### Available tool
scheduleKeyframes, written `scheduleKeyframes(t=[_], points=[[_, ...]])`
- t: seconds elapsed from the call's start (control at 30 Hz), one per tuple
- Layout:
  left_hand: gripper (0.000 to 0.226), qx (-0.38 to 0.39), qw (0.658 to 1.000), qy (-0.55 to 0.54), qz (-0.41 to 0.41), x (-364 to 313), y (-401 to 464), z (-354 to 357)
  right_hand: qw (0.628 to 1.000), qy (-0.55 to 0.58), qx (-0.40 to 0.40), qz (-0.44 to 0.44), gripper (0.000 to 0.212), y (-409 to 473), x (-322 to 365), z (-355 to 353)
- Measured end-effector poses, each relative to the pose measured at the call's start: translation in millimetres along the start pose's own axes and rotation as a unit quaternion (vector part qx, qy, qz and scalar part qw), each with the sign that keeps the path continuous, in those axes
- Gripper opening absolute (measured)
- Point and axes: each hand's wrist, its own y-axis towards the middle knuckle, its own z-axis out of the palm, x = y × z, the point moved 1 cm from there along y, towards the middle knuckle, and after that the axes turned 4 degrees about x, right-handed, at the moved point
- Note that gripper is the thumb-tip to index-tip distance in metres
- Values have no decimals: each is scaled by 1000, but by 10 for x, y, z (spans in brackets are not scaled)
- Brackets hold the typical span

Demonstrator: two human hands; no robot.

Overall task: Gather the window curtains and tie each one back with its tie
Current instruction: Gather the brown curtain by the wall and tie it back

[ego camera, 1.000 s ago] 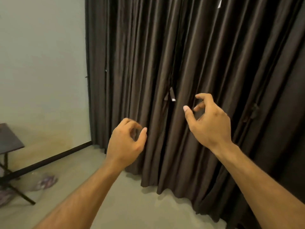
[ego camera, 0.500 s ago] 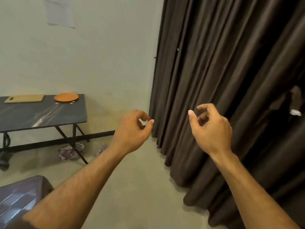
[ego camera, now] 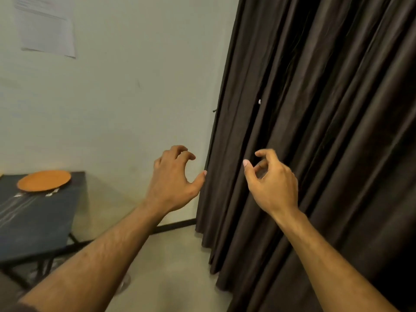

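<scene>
Two bare forearms reach forward from the bottom of the head view toward a dark brown curtain (ego camera: 315, 131) that fills the right half of the room. The left hand (ego camera: 173, 179) hovers with fingers loosely curled and thumb stretched out, its thumb tip at or just beside the curtain's left edge; whether it touches cannot be told. The right hand (ego camera: 272, 183) is raised in front of the folds, fingers crooked and thumb apart, holding nothing. Neither hand has cloth in it yet.

The curtain hangs in deep vertical pleats down to the floor (ego camera: 171, 266), where its hem bunches slightly. Its faint sheen suggests a smooth, soft fabric that is likely to slide through a loose grip, and its full length probably gives it some weight when bunched. A sensible hold appears to be the free left edge at about hand height, sweeping the pleats together into one bundle. No tie can be made out here; a small pale fleck (ego camera: 259, 101) shows between two folds, too small to identify.

To the left stands a dark bench (ego camera: 33, 224) carrying an orange plate (ego camera: 44, 180). Farther off, a sheet of paper (ego camera: 46, 25) is fixed to the pale wall (ego camera: 135, 75); its print is too blurred to read, and no brand or label is visible.
</scene>
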Motion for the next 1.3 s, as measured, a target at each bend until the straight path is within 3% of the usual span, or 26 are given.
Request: scheduleKeyframes(t=[0.23, 0.67, 0.97, 1.1, 1.2, 1.3], points=[[66, 28, 998, -3, 53, 630, 2256, 791, 998, -32, -42, 41, 37, 1699, -641, 975], [61, 45, 994, 4, 97, 1548, 5387, 2575, 989, -76, -109, 64, 38, 4015, -1779, 2595], [52, 55, 986, -140, 67, 1950, 7228, 3521, 979, -133, -142, 57, 39, 5266, -2120, 3313], [65, 46, 972, -230, 7, 2230, 7711, 3942, 969, -171, -163, 67, 38, 5578, -2200, 3593], [71, 94, 950, -298, -12, 2391, 8023, 4199, 963, -192, -163, 92, 41, 5857, -2211, 3850], [73, 151, 920, -362, 5, 2424, 8235, 4361, 961, -201, -149, 120, 59, 6212, -2211, 4136]])
